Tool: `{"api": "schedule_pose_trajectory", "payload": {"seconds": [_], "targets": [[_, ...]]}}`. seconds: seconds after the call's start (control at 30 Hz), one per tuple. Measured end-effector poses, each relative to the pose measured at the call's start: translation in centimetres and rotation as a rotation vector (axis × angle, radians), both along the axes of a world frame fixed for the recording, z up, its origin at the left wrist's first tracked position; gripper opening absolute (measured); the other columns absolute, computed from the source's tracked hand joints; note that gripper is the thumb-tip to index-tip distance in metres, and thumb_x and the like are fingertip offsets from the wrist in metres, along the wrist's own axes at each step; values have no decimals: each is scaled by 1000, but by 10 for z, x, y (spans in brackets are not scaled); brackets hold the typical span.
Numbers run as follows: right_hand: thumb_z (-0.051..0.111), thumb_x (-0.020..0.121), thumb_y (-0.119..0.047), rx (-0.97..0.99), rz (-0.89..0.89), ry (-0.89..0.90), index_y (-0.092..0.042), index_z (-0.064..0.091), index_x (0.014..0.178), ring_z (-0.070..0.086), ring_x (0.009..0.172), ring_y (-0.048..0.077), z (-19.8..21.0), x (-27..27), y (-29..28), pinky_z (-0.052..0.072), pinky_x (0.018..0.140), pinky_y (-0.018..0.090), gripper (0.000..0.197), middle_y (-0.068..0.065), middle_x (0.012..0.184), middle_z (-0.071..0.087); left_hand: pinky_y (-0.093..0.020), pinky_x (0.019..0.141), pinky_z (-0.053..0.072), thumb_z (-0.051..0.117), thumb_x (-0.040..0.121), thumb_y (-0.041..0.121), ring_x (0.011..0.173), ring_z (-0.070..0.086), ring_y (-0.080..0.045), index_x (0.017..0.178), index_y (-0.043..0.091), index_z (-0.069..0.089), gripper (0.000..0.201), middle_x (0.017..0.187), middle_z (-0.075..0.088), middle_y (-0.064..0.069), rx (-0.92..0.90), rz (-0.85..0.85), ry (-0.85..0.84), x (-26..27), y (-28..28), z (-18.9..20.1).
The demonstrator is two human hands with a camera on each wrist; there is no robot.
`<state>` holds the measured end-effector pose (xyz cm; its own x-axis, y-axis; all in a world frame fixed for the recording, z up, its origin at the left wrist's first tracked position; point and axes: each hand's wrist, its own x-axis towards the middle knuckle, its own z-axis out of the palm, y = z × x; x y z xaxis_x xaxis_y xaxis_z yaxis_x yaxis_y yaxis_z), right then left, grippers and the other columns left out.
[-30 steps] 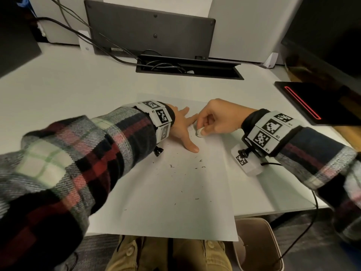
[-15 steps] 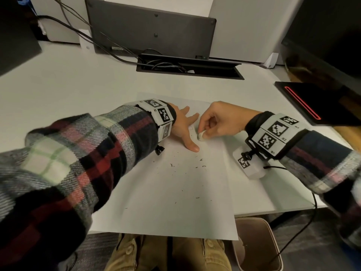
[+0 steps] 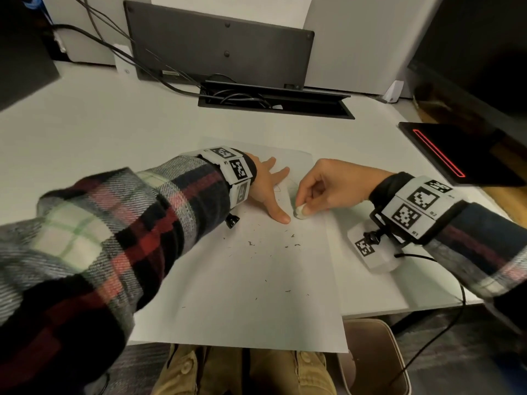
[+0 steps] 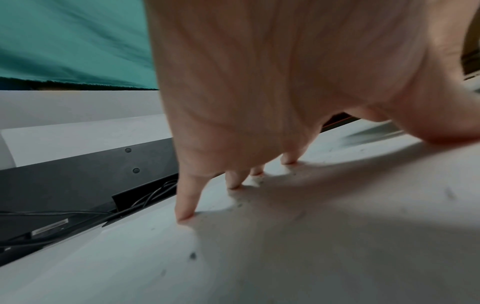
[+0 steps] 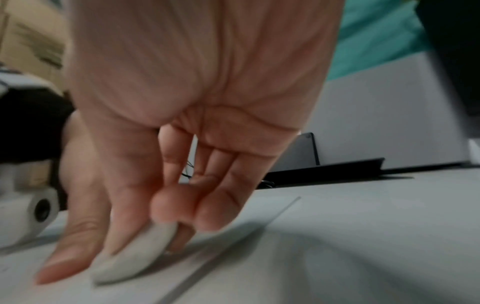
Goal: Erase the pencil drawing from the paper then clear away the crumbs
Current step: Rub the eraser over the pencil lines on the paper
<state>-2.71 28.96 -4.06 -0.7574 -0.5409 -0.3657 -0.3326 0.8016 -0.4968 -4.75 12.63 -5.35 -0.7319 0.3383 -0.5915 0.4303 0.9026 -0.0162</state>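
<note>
A white sheet of paper (image 3: pixel 251 295) lies on the white desk, its near edge hanging over the desk front. My left hand (image 3: pixel 268 189) presses flat on the paper's upper part with fingers spread; the left wrist view shows the fingertips (image 4: pixel 185 216) planted on the sheet. My right hand (image 3: pixel 322 186) pinches a small white eraser (image 3: pixel 300 210) between thumb and fingers, its tip on the paper just right of my left thumb; the eraser (image 5: pixel 135 257) is blurred in the right wrist view. Faint pencil lines (image 3: pixel 281 188) remain between the hands. Dark eraser crumbs (image 3: pixel 291 245) are scattered below.
A dark monitor base (image 3: pixel 222 44) and an open cable tray (image 3: pixel 273 102) with cords sit at the back. A black device with a red light strip (image 3: pixel 439 155) lies at the right. A bin (image 3: pixel 373 357) stands below the desk's front edge.
My right hand with the eraser has slid toward me and a little right along the paper, a rubbing stroke. The left hand stays pressed in place.
</note>
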Motion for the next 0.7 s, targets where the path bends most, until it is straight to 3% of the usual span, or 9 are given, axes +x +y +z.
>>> {"api": "schedule_pose_trajectory", "payload": {"seconds": [0.07, 0.2, 0.37, 0.5, 0.57, 0.63, 0.7], "targets": [[74, 78, -14, -39, -42, -10, -10, 74, 87, 54, 52, 7, 1, -1, 5, 46, 57, 15, 11, 7, 70, 68, -48, 114, 0, 52, 69, 76, 144, -12, -27, 143, 36, -22, 113, 154, -24, 2, 10, -7, -1, 1, 0, 1], [73, 79, -17, -99, -197, 161, -13, 71, 88, 59, 49, 5, 6, -22, 9, 48, 56, 15, 10, 2, 77, 66, -44, 115, 1, 55, 74, 69, 145, -9, -20, 146, 30, -17, 109, 156, -18, 3, 59, -23, 15, 1, -5, 6], [74, 77, -15, -15, -105, 208, -19, 72, 86, 53, 60, -5, 2, -31, -1, 41, 63, 7, 10, -8, 78, 65, -41, 116, 4, 58, 76, 65, 145, -5, -18, 148, 24, -13, 109, 157, -14, 3, 82, -35, 39, -1, -10, 7], [75, 76, -16, -48, -86, 166, -23, 72, 83, 57, 63, -3, 0, -30, -6, 43, 67, 6, 10, -15, 72, 65, -43, 115, 5, 58, 74, 66, 145, -5, -20, 148, 27, -12, 109, 157, -14, 3, 80, -25, 41, -3, -10, 6], [73, 78, -15, -84, -64, 116, -19, 72, 81, 61, 68, -3, 1, -29, -7, 46, 74, 8, 5, -10, 75, 70, -43, 115, 5, 56, 75, 67, 145, -5, -21, 148, 29, -12, 107, 157, -15, 3, 84, -24, 38, -4, -10, 5], [73, 78, -13, -94, -47, 85, -16, 73, 82, 64, 75, 6, 3, -28, -7, 48, 82, 20, 5, -1, 78, 72, -44, 115, 5, 54, 76, 68, 145, -7, -22, 147, 31, -14, 105, 156, -17, 3, 84, -19, 31, -4, -11, 3], [76, 74, -12, -86, -49, 89, -16, 74, 87, 59, 74, 8, 3, -28, -8, 48, 80, 24, 14, 4, 77, 71, -45, 115, 5, 52, 76, 70, 145, -8, -22, 147, 34, -15, 104, 156, -18, 3, 86, -17, 25, -4, -12, 1]]}}
